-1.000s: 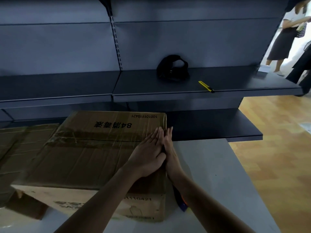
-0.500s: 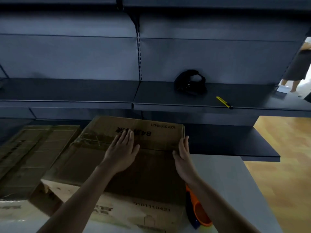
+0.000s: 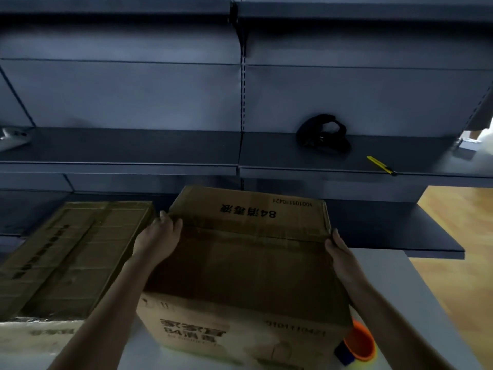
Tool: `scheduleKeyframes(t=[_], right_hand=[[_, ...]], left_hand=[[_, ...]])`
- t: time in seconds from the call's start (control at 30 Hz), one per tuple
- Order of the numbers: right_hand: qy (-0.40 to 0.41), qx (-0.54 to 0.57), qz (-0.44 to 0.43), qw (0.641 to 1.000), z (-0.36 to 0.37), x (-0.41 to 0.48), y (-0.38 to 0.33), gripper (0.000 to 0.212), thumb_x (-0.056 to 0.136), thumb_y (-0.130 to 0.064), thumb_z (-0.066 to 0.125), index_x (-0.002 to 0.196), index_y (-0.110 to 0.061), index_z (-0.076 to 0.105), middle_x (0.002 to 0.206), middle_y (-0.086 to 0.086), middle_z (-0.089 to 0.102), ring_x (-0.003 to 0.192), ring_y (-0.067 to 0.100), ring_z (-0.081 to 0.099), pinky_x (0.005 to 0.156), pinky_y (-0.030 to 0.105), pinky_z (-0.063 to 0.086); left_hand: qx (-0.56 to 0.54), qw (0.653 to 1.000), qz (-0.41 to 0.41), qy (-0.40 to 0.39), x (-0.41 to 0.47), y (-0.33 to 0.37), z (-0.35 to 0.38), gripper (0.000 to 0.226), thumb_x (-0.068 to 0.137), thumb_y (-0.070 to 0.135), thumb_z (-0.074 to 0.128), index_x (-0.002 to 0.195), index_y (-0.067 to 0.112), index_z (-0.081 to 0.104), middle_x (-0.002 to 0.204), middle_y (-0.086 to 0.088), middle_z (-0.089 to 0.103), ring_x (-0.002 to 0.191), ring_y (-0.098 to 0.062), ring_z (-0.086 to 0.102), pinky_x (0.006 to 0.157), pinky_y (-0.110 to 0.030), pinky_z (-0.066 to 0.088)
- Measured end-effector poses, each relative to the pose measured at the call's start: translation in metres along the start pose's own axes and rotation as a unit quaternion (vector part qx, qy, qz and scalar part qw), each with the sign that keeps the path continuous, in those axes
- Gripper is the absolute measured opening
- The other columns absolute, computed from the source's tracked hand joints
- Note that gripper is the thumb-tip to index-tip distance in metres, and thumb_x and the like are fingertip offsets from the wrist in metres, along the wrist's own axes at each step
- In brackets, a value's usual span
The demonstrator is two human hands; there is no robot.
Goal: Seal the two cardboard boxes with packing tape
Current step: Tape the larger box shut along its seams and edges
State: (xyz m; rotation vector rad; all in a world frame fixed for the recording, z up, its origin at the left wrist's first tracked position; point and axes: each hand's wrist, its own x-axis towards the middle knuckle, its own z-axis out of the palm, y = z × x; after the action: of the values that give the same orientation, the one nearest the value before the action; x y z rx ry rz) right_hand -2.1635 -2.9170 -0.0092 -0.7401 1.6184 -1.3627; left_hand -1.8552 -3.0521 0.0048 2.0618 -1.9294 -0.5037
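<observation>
Cardboard box [image 3: 245, 263] gets gripped by the left hand [image 3: 160, 236] curled over its far-left edge, right hand [image 3: 337, 249] flat against its right side; keeping flaps flush seems smart.

Dim bluish light, brighter at right edge, bowed wide-angle edges, perhaps slightly soft
</observation>
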Motion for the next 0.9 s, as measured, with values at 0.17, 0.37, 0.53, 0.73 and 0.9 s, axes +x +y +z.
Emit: scheduleKeyframes(t=[0.17, 0.37, 0.53, 0.73, 0.9], right_hand=[[0.019, 0.011, 0.019, 1.0, 0.005, -0.006, -0.008, 0.052, 0.1, -0.017, 0.037, 0.148, -0.02, 0.016, 0.15, 0.011, 0.031, 0.132, 0.027, 0.038, 0.095, 0.027, 0.034], [0.03, -0.063, 0.014, 0.997, 0.004, -0.018, -0.011, 0.055, 0.1, -0.016, 0.039, 0.148, -0.012, 0.013, 0.154, 0.012, 0.02, 0.138, 0.028, 0.029, 0.108, 0.034, 0.028], [0.036, -0.124, -0.023, 0.991, 0.008, -0.034, -0.016, 0.049, 0.1, -0.007, 0.031, 0.148, -0.008, 0.016, 0.155, 0.008, 0.015, 0.142, 0.024, 0.016, 0.106, 0.023, 0.022], [0.007, -0.197, -0.049, 0.979, 0.017, -0.041, -0.014, 0.05, 0.1, -0.006, 0.029, 0.148, -0.011, 0.013, 0.157, 0.003, 0.003, 0.144, 0.022, 0.003, 0.105, 0.02, 0.016], [-0.037, -0.465, -0.06, 0.883, 0.016, -0.01, -0.018, 0.059, 0.101, -0.036, 0.028, 0.15, -0.019, -0.002, 0.158, -0.002, -0.005, 0.144, 0.023, 0.005, 0.114, 0.036, 0.015]], left_hand=[[0.011, 0.999, 0.004, -0.033, 0.007, -0.002, -0.001, 0.055, 0.101, 0.038, 0.024, 0.138, -0.001, 0.031, 0.136, -0.019, 0.045, 0.11, -0.03, 0.054, 0.078, -0.036, 0.042], [-0.074, 0.993, 0.054, -0.077, 0.023, -0.025, -0.017, 0.042, 0.098, 0.042, 0.037, 0.074, 0.01, 0.05, 0.067, -0.007, 0.05, 0.058, -0.019, 0.049, 0.064, -0.033, 0.042], [-0.188, 0.97, 0.057, -0.14, 0.009, -0.028, -0.017, 0.041, 0.101, 0.041, 0.023, 0.085, 0.023, 0.055, 0.077, 0.001, 0.053, 0.071, -0.011, 0.051, 0.059, -0.024, 0.036], [-0.28, 0.949, 0.008, -0.147, 0.01, -0.031, -0.013, 0.044, 0.101, 0.043, 0.026, 0.109, 0.014, 0.059, 0.081, -0.002, 0.056, 0.075, -0.016, 0.053, 0.061, -0.025, 0.037], [-0.289, 0.953, -0.035, -0.084, -0.004, -0.043, -0.003, 0.05, 0.101, 0.04, 0.024, 0.116, 0.006, 0.057, 0.075, -0.009, 0.055, 0.067, -0.021, 0.052, 0.059, -0.029, 0.037]])
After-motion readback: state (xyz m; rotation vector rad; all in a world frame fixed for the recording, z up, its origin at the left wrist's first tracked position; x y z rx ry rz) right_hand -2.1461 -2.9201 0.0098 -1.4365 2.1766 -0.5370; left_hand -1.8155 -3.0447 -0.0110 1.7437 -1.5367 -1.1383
